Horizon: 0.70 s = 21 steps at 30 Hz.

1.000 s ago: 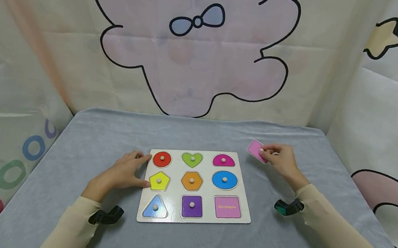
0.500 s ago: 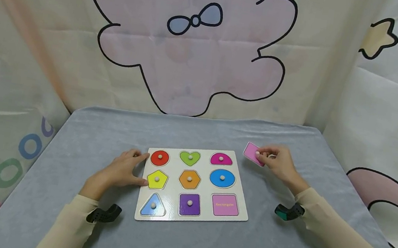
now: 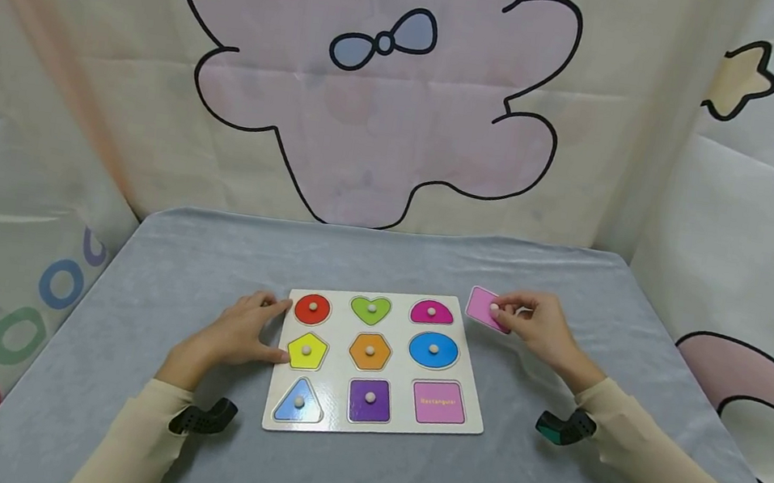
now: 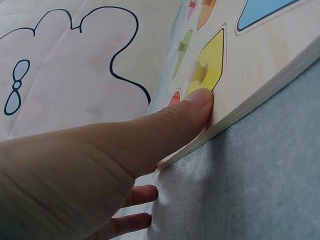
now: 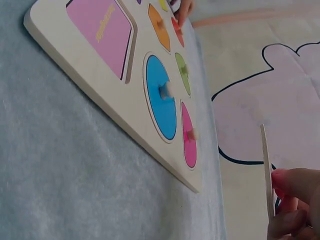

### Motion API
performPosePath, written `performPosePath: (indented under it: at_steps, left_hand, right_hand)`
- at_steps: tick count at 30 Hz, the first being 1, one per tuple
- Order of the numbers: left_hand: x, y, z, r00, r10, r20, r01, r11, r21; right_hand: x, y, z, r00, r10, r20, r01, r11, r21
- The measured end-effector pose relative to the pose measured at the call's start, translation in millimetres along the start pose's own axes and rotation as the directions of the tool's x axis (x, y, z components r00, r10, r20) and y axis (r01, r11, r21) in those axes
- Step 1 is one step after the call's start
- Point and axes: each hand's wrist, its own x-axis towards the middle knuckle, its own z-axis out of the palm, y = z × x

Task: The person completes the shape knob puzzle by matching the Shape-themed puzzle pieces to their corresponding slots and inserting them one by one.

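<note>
A white wooden peg puzzle board (image 3: 336, 398) lies on the table, with knobbed shapes seated in most of its recesses. Its near right recess (image 3: 437, 413) shows a bare pink bottom lettered "Rectangular". My left hand (image 3: 227, 337) is at the board's left edge. The thumb (image 4: 192, 107) rests on top beside the yellow pentagon (image 4: 215, 60), and an index fingertip touches near the red circle (image 3: 313, 309). Just past the far right corner, my right hand (image 3: 544, 327) pinches a pink rectangle puzzle piece (image 3: 479, 305) by its knob. In the right wrist view this piece (image 5: 266, 162) appears edge-on.
A grey cloth (image 3: 356, 478) covers the table. Behind it hangs a pale curtain (image 3: 613, 141) with a cartoon bear drawing, and printed curtains also flank both sides. Dark bands sit on both wrists.
My right hand has brought the pink rectangle piece leftward and toward me, closer to the board's far right corner. The left hand has stayed at the board's edge.
</note>
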Motion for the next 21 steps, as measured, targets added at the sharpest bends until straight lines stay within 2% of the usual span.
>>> performPosePath:
  at_steps: [5,21]
  left_hand:
    - [-0.4,-1.0,-0.3,1.0,0.004,-0.001,-0.004,1.0,-0.001]
    - [1.8,-3.6,2.5,1.0,0.003,-0.003,-0.003,1.0,0.002]
  right_hand:
    - [-2.0,-5.2,4.0,1.0,0.007,0.014,-0.007,1.0,-0.013]
    - [-11.7,-14.9,14.3,0.995,-0.003,0.102,-0.002,0.999,0.045]
